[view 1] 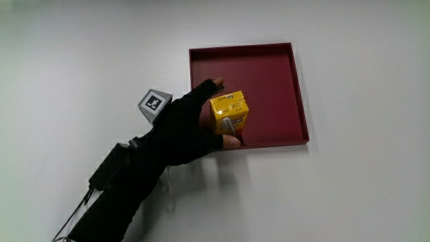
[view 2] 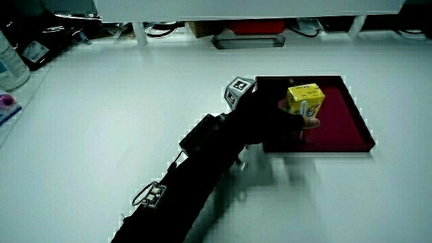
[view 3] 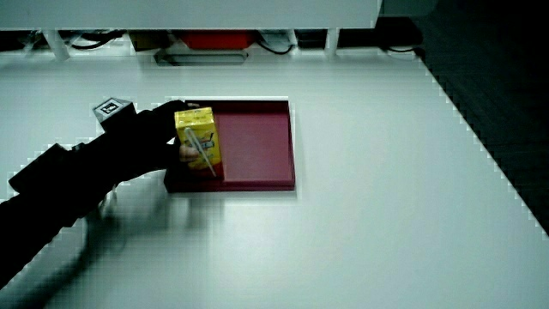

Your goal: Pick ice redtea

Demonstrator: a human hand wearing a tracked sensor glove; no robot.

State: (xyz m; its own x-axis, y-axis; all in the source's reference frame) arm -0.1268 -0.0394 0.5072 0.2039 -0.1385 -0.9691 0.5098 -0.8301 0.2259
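Note:
A yellow drink carton (view 1: 229,113) with a straw on its side, the ice red tea, is gripped in the gloved hand (view 1: 195,124). The hand is over the nearer corner of the dark red tray (view 1: 269,74). Fingers curl around the carton's far edge and the thumb presses its near edge. In both side views the carton (view 2: 304,100) (view 3: 198,140) looks upright, with the hand (view 2: 270,118) (view 3: 146,137) closed on it. I cannot tell whether it rests on the tray floor or hangs just above it. A patterned cube (view 1: 154,103) sits on the back of the hand.
The tray (view 2: 337,128) lies on a white table, and nothing else shows inside it. A low partition (view 2: 243,10) with cables and boxes under it runs along the table's edge farthest from the person. A bottle (view 2: 10,64) stands at the table's edge.

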